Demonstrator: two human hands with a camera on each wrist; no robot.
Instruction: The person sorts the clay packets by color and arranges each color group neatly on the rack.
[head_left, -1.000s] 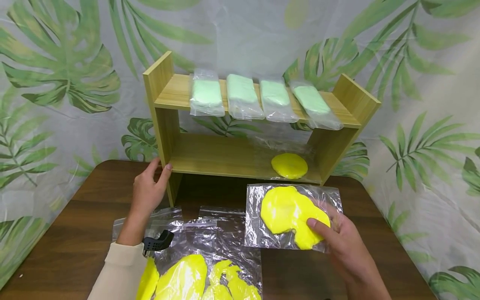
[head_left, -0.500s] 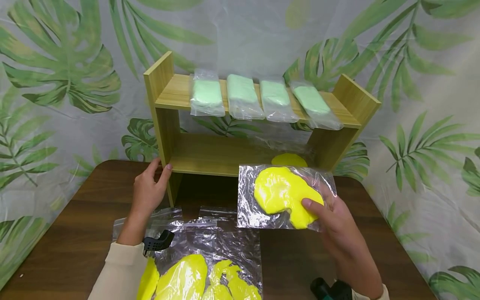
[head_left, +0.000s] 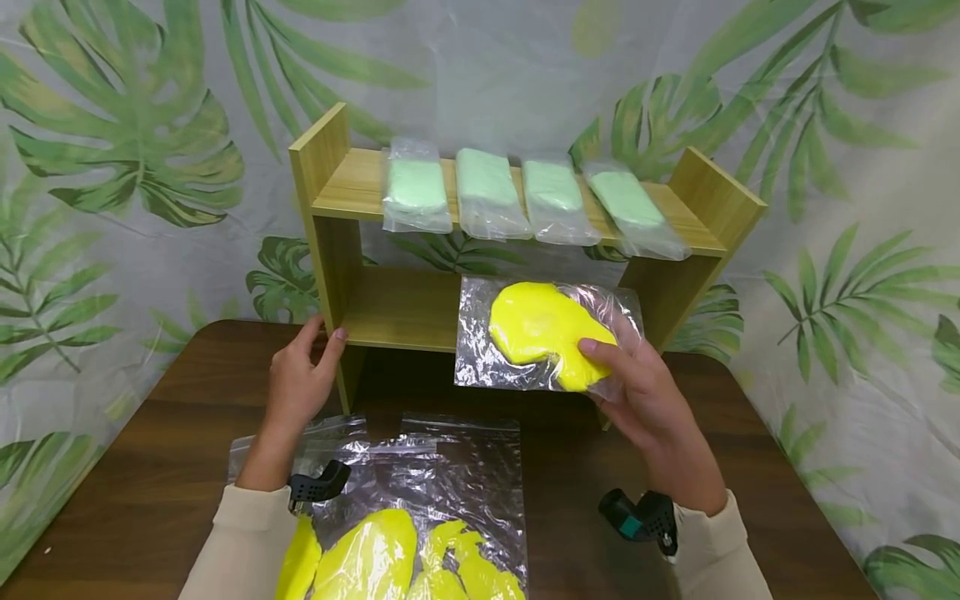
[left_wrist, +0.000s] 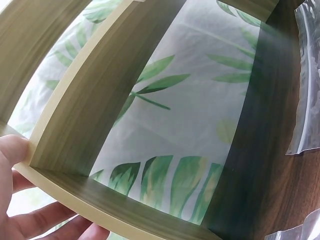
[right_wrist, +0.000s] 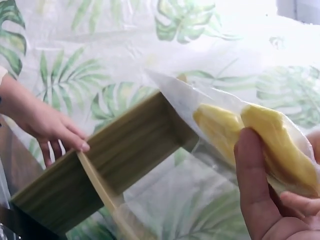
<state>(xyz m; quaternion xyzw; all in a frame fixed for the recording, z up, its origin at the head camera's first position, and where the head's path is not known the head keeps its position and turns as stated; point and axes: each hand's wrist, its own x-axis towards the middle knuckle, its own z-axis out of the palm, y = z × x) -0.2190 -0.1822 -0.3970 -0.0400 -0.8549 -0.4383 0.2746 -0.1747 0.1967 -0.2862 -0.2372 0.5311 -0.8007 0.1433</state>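
My right hand (head_left: 648, 396) holds a clear plastic bag with a flattened yellow dough-like mass (head_left: 536, 325), thumb on its near face. The bag is in front of the middle board of a small wooden shelf (head_left: 401, 308) and hides that board's right part. From the right wrist view, the yellow bag (right_wrist: 220, 125) is tilted and the thumb presses into it. My left hand (head_left: 302, 375) grips the shelf's left side panel. In the left wrist view its thumb lies at the front edge and the other fingers (left_wrist: 42, 220) are on the panel's outer side.
Several clear bags of pale green material (head_left: 487, 187) lie along the top board, overhanging its front edge. More bags with yellow masses (head_left: 367, 554) lie on the dark wooden table (head_left: 135, 467) near the front. A leaf-patterned cloth (head_left: 135, 150) hangs behind.
My right hand has carried the yellow bag up and left, from below the middle board to in front of it. The bag on that board is now hidden. My left hand stays put.
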